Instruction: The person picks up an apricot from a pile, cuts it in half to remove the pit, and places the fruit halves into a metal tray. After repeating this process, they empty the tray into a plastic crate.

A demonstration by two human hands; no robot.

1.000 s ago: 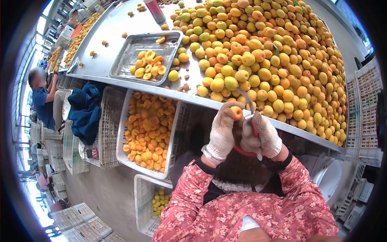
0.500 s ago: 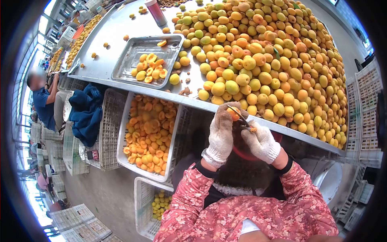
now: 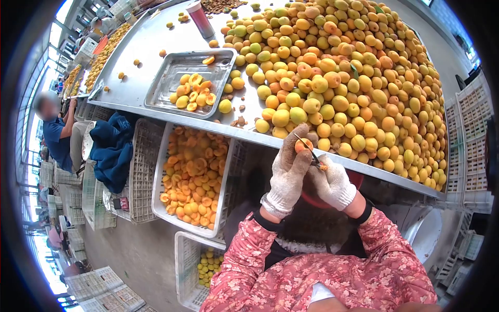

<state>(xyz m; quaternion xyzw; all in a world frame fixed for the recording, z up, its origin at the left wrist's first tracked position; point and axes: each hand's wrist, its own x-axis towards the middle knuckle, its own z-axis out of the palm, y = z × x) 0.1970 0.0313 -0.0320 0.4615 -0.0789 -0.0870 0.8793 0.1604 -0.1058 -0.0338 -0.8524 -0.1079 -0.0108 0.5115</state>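
In a brown-stained white glove, my left hand (image 3: 286, 179) is closed around an apricot (image 3: 303, 145) just off the table's front edge. My right hand (image 3: 335, 186), gloved too, grips a small knife (image 3: 313, 153), whose thin dark blade lies across the apricot. A bit of orange flesh shows by the right fingers. Beyond both hands rises a big heap of whole apricots (image 3: 358, 104) on the metal table (image 3: 132, 86). Left of the heap, a steel tray (image 3: 171, 66) holds several cut apricot halves (image 3: 193, 92).
Below the table stands a white crate (image 3: 157, 179) full of apricot halves, with another crate (image 3: 182, 270) of small greenish fruit nearer me. A red tumbler (image 3: 200, 20) stands on the table. Under my hands is a red basin (image 3: 317, 200). A co-worker (image 3: 57, 138) sits at far left.
Both hands stay close together at the table edge. My left fingers and the apricot have shifted slightly upward, with the blade still against the fruit. The view has moved a little.
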